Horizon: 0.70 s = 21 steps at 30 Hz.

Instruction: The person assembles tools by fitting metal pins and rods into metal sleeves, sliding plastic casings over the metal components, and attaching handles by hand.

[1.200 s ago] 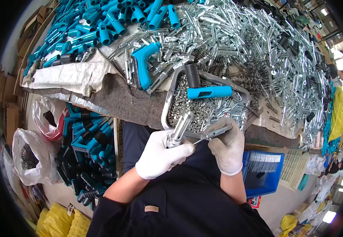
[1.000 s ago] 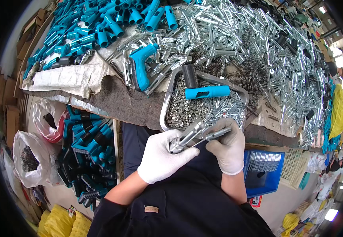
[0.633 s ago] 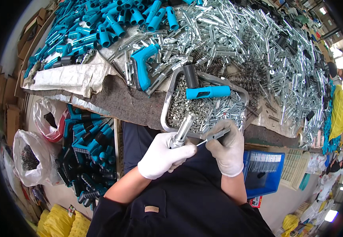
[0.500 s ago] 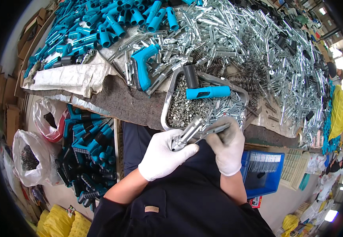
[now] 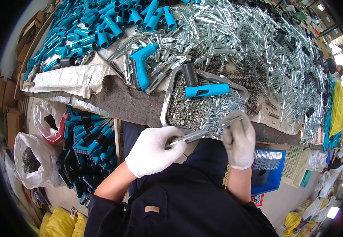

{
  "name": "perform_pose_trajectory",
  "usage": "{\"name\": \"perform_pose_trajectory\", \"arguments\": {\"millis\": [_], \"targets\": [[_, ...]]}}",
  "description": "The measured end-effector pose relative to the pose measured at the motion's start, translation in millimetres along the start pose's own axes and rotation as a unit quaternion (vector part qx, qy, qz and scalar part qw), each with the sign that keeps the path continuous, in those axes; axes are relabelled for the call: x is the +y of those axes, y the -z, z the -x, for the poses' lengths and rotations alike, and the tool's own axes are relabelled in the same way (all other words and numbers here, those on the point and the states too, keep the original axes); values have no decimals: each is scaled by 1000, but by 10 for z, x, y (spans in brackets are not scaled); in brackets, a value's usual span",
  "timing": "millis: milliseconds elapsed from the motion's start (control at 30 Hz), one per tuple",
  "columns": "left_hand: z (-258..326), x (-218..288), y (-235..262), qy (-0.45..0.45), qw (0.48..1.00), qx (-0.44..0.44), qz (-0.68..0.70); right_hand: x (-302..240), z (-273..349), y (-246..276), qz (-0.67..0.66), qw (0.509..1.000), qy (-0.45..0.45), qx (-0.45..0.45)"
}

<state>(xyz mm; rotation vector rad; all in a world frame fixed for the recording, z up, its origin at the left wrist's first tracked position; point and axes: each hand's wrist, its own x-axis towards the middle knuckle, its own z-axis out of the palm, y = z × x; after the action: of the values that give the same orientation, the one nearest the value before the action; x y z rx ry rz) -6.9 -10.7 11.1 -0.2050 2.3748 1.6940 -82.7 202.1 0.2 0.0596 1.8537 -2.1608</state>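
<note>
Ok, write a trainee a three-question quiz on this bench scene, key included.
1. True or false: the left hand and the right hand both wear gloves.
2. What does the left hand hold?
A) a white sack
B) a metal part
C) a yellow bag
3. Fill in: the bin beside the right forearm is ___ in colour.

Key: 1. True. 2. B. 3. Blue.

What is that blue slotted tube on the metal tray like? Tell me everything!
The blue slotted tube looks smooth, like plastic or painted metal, with a long slot toward its left end. It lies on its side over small metal parts in the tray, close to a black tube. Nobody is touching it.
</note>
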Motion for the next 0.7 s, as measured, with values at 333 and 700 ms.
{"name": "perform_pose_trajectory", "arguments": {"millis": [333,700], "targets": [[-13,-49,11,20,999,-10,30,-28,-18,-51,-67,996,-55,-25],[-26,-127,-65,0,997,20,81,-60,-74,-58,-82,995,-29,-39]]}}
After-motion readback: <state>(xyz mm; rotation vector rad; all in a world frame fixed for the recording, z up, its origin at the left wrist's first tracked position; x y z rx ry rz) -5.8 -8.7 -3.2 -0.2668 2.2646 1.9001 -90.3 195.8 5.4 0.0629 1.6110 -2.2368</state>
